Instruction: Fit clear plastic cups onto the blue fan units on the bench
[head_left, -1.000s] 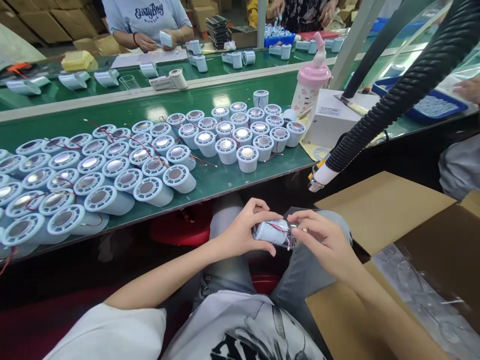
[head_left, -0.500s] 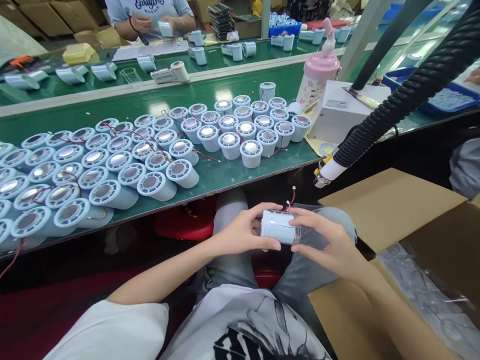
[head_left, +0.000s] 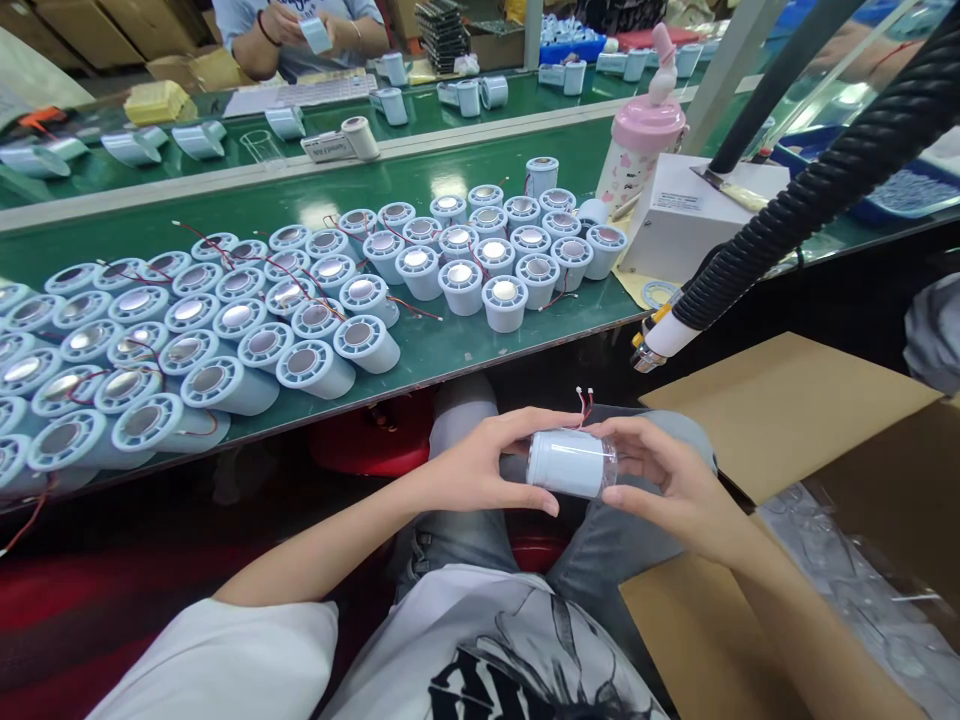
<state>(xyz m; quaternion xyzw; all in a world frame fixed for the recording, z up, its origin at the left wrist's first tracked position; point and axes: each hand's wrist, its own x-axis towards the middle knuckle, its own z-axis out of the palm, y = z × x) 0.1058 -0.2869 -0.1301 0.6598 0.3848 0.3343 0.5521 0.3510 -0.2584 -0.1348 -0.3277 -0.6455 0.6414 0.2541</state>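
Note:
Over my lap I hold a pale blue cylinder part (head_left: pixel 568 463) lying sideways, with a clear end on its right and thin red wires sticking up behind it. My left hand (head_left: pixel 484 463) wraps its left end, fingers curled round it. My right hand (head_left: pixel 664 475) grips the right, clear end with thumb and fingers closed on it. Both hands sit just below the front edge of the green belt (head_left: pixel 450 355).
Several identical cylinders (head_left: pixel 300 300) stand and lie in rows on the green belt, some with red wires. A pink bottle (head_left: pixel 637 150) and a white box (head_left: pixel 686 215) stand at right. A black ribbed hose (head_left: pixel 787 215) crosses above an open cardboard carton (head_left: pixel 787 420). Another person works across the belt.
The cylinder has been turned in my hands: its side with the red wires faced me, now the plain side does and the wires stick up behind. The view has shifted slightly.

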